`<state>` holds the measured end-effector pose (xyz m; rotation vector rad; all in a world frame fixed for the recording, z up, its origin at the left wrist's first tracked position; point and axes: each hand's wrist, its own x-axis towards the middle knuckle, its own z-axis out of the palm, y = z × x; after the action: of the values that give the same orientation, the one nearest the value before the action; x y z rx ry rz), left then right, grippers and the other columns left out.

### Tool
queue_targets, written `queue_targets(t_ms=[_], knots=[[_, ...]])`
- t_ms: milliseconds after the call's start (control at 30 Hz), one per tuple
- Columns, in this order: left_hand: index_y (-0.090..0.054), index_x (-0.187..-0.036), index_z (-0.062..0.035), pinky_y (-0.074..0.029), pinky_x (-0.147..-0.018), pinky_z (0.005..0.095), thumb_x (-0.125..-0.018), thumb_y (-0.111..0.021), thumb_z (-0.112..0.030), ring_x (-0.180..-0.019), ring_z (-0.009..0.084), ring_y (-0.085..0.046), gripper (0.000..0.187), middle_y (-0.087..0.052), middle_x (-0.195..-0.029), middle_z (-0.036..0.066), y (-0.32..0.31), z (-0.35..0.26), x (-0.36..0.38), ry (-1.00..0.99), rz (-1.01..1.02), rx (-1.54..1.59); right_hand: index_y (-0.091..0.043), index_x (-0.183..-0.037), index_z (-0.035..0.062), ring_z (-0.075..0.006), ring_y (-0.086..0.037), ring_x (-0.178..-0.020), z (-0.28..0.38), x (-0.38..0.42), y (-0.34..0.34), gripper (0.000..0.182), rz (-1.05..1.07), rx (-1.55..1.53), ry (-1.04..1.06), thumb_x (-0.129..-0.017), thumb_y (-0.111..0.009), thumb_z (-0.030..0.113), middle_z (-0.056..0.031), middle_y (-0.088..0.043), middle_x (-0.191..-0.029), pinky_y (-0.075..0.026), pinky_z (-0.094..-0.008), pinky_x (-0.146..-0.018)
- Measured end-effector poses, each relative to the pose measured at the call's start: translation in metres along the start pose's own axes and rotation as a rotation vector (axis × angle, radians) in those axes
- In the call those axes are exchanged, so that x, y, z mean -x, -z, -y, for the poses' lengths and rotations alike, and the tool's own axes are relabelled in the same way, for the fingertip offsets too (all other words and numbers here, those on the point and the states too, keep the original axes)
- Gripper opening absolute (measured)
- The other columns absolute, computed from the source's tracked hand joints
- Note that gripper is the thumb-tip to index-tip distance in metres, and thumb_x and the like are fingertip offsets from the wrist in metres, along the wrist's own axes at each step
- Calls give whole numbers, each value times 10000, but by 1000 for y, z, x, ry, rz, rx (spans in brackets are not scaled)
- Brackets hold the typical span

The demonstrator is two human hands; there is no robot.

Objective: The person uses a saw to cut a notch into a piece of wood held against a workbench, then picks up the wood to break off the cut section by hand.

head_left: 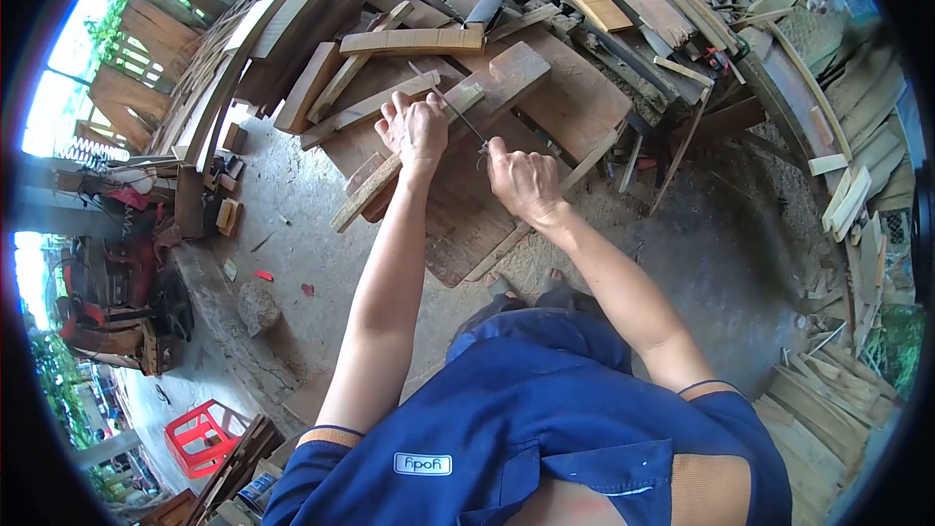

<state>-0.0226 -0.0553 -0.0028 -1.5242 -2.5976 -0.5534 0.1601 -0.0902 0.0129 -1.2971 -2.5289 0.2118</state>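
My right hand (526, 180) is closed around the near end of a thin, dark, rod-like tool (466, 121); its exact kind does not show. The tool runs up and left across a narrow wooden strip (368, 195). On that strip rests my left hand (417, 131), its fingers bent over the wood beside the tool. Whether those fingers also grip the tool I cannot make out. Beneath the strip lies a thick wooden beam (516, 76), on a low wooden work surface (467, 234).
A curved wooden piece (414, 42) and other boards lie beyond my hands. Near them is a grey-handled tool (485, 8). Stacked planks (292, 19) stand at the far left. A red plastic stool (203, 440) and a stone (258, 308) are on the floor at left.
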Motion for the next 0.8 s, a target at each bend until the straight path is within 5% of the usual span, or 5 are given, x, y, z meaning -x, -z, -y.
queue_targets(t_ms=[567,800], knots=[[-755,-875,-77,-328,-952,457,-952,-450,-384,-1117,279,-510,439,-619,-1141,74,-9,-9,2,118,2,-149,-528,-951,72,-301,-721,-707,6,-11,25,101,166,-8,-18,-921,-484,157,-161,-698,-708,-554,-414,-604],[-747,-914,-74,-407,-918,466,-958,-439,-381,-1141,288,-514,437,-614,-1194,46,-3,-14,3,190,74,-94,-515,-950,86,-289,-722,-704,5,-11,25,84,197,46,-4,-915,-504,162,-148,-702,-710,-547,-402,-595]])
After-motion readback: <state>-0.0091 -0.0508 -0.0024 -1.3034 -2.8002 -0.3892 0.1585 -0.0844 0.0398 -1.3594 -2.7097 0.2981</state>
